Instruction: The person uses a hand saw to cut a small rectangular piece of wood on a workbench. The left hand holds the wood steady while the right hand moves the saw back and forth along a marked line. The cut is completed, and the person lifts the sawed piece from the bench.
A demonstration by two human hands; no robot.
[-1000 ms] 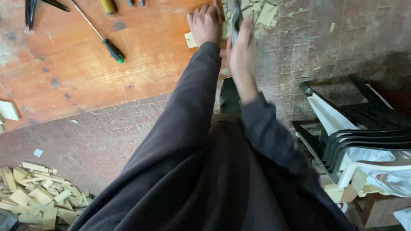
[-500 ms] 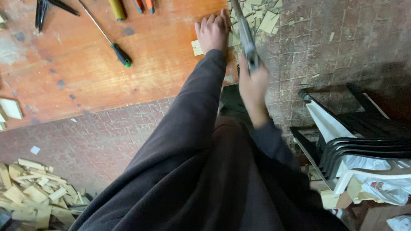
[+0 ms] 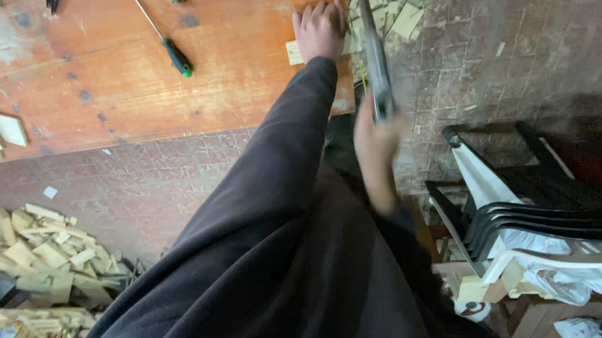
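Two hands were at work: the left hand (image 3: pixel 320 29) lay flat with fingers together, pressing one small wood block (image 3: pixel 294 52) near the right edge of the wooden bench (image 3: pixel 144 94), and the right hand (image 3: pixel 375 142) was wrapped around the handle of one long saw (image 3: pixel 373 50), which slanted across that edge. On the bench lay one green-handled screwdriver (image 3: pixel 157 30). Compared with half a second earlier, the right hand had drawn back toward the body, blurred, leaving open tiled floor (image 3: pixel 506 56) between bench and stacked chairs (image 3: pixel 545 207).
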